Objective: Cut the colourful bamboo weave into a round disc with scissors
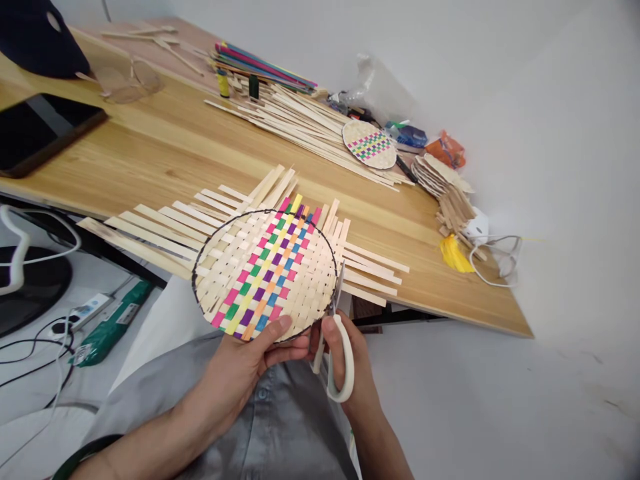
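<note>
My left hand (253,363) grips the lower edge of a woven bamboo mat (305,287), thumb on top and fingers beneath. A dark oval outline is drawn on the weave, with pink, green, yellow, purple, orange and blue strips running through its middle. Loose pale strip ends stick out past the outline at the left, top and right; the bottom edge follows the line. My right hand (353,363) is closed around the white handles of a pair of scissors (345,387). Their blades point up along the outline at the mat's lower right. Whether they touch a strip is unclear.
On the wooden table (165,147) lie a phone (47,130), glasses (133,83), a dark cap (40,40), pale strips (295,127) and coloured strips (270,67). A finished-looking woven oval (370,145) sits near stacked wooden pieces (443,180) and a yellow bundle (455,255).
</note>
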{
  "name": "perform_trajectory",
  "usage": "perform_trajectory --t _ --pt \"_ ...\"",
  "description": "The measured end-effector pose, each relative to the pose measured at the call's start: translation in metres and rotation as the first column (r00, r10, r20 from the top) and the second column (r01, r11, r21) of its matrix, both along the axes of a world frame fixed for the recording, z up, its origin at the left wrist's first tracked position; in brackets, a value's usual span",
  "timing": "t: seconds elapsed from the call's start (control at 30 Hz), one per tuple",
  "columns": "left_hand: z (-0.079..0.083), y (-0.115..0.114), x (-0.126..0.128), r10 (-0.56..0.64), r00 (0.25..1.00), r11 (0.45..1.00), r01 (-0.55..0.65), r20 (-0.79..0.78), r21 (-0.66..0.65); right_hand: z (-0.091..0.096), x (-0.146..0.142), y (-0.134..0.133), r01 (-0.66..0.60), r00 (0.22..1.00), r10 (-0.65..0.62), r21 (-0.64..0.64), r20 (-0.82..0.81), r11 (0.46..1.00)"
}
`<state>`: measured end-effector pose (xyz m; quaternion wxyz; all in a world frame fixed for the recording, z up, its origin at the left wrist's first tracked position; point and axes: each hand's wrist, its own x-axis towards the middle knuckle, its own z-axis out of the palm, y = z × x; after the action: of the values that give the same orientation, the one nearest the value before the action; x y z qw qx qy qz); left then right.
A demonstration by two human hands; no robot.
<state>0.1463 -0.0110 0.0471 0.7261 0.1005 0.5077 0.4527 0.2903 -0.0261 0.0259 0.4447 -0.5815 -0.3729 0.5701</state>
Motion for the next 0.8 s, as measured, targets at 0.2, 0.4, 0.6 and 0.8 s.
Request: perform_trajectory --t 0.2,0.4,0.6,0.8 --pt "0.003 0.000 0.000 -0.011 1.000 1.000 0.011 0.015 -0.012 0.002 -0.001 0.000 0.013 1.000 -0.013 0.013 -0.028 1.000" --pt "0.002 -0.001 -0.002 -0.021 1.000 1.000 0.021 0.006 -0.016 0.006 -0.005 0.001 0.025 1.000 -0.025 0.003 -0.013 1.000" --pt "-0.001 -0.002 -0.003 -0.035 0.999 0.999 0.036 0.008 -0.003 0.002 -0.007 -0.002 0.050 0.995 -0.052 0.024 0.079 0.998" --pt "-0.003 -0.003 -0.002 -0.028 1.000 1.000 0.028 0.002 -0.006 0.004 -0.010 0.000 0.076 0.992 -0.077 0.018 0.097 0.997"
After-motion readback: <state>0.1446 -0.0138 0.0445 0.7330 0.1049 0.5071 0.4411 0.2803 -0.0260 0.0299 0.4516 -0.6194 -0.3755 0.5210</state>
